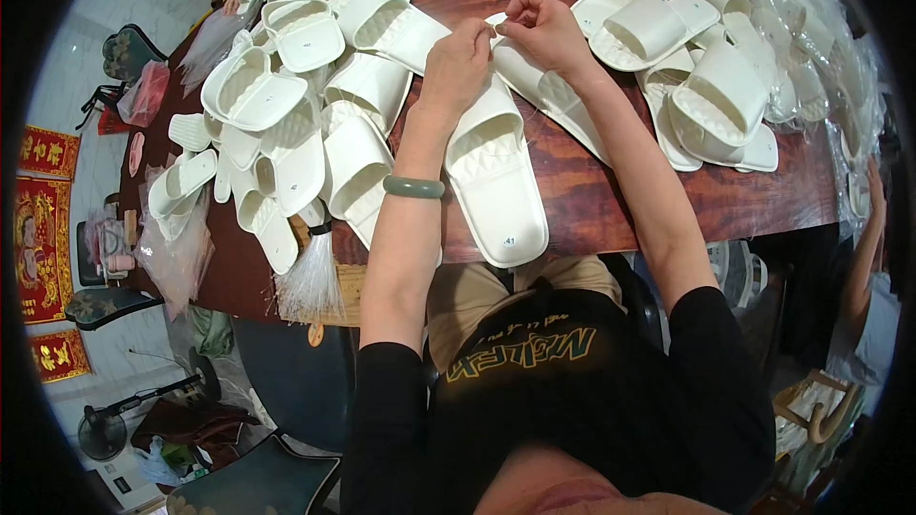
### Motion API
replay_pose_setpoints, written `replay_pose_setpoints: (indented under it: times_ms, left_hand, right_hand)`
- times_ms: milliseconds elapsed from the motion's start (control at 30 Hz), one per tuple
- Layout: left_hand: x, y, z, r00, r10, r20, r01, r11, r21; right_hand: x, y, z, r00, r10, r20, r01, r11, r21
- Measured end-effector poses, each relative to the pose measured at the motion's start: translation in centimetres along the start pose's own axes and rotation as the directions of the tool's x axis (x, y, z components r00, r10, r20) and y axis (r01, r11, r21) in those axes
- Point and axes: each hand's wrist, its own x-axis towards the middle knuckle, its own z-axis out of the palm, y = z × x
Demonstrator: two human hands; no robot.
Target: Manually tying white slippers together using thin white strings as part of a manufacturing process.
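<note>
My left hand [460, 62] and my right hand [542, 30] meet above the toe ends of two white slippers. Both are closed, with the fingertips pinched together. Whatever lies between them is too small to make out. Under my left wrist a white slipper [496, 167] lies with its heel toward me at the table's front edge. A second white slipper [556, 100] lies aslant beneath my right hand and forearm, partly hidden. Thin clear strands show faintly beside it.
White slippers [277, 100] are heaped on the left of the reddish-brown table [611, 215], with more slippers [720, 100] at right. A bundle of clear plastic strands [313, 277] hangs at the front edge. Clear bags [801, 10] lie far right. Other people work at far left and right.
</note>
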Motion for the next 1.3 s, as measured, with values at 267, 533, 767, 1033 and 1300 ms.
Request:
replay_pose_setpoints:
  times_ms: [267,533,767,1033,1300]
  left_hand:
    - [0.0,-0.1,0.3,1.0,0.028,-0.008,-0.028,0.996,0.086]
    - [-0.2,0.1,-0.5,0.998,-0.045,-0.039,0.046,0.999,0.018]
    - [0.5,3.5,-5.7,0.904,-0.273,-0.328,-0.087,0.634,-0.769]
    - [-8.7,12.5,-14.9,0.903,0.412,-0.122,-0.24,0.249,-0.938]
    - [-8.9,9.5,-1.3,0.894,-0.34,0.293,0.197,0.883,0.426]
  right_hand:
    - [-0.1,0.3,-0.2,0.997,-0.079,0.008,0.079,0.997,-0.009]
    - [0.1,-0.4,0.3,0.994,-0.099,0.037,0.102,0.99,-0.094]
    - [0.4,1.6,0.0,0.993,0.096,-0.073,-0.079,0.975,0.206]
    - [1.0,1.2,-0.9,0.981,0.196,-0.013,-0.159,0.832,0.531]
    - [2.2,2.8,-1.8,0.969,0.237,0.07,-0.227,0.737,0.637]
